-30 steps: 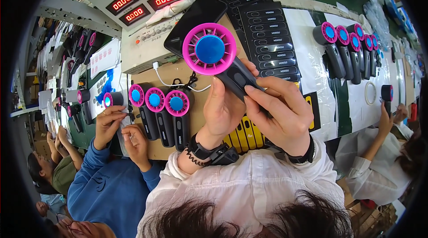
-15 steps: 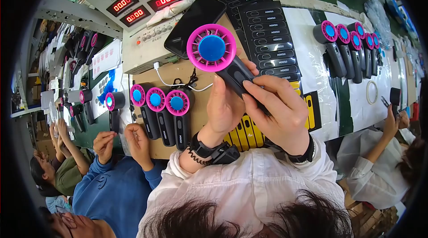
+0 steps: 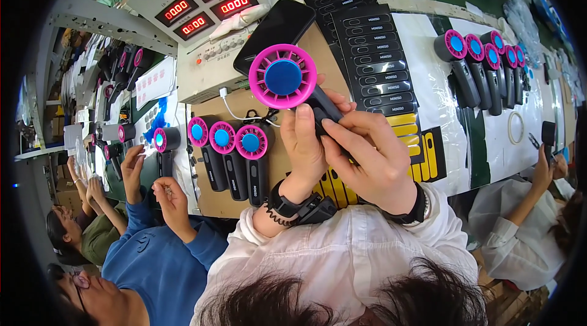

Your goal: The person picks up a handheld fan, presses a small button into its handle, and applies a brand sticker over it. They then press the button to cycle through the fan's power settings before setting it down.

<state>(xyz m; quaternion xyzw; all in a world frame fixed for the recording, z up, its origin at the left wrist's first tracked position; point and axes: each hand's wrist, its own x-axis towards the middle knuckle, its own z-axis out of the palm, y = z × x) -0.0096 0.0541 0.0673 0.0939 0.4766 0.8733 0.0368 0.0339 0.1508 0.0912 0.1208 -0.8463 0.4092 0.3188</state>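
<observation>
While three fans (image 3: 223,155) lie below, both hands (image 3: 342,149) clasp a pink handheld fan (image 3: 283,77).

Held fan (image 3: 283,77) above table; three fans (image 3: 223,138) left, five fans (image 3: 483,51) right.

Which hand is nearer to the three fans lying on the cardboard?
Left. The left hand grips the handheld fan right beside the three fans; the right hand sits farther off, on the handle's other side.

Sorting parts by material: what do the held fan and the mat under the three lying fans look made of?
Handheld fan: likely moulded plastic, with a glossy pink grille, blue hub and matte black handle. Mat: probably cardboard, flat, brown and dull.
</observation>
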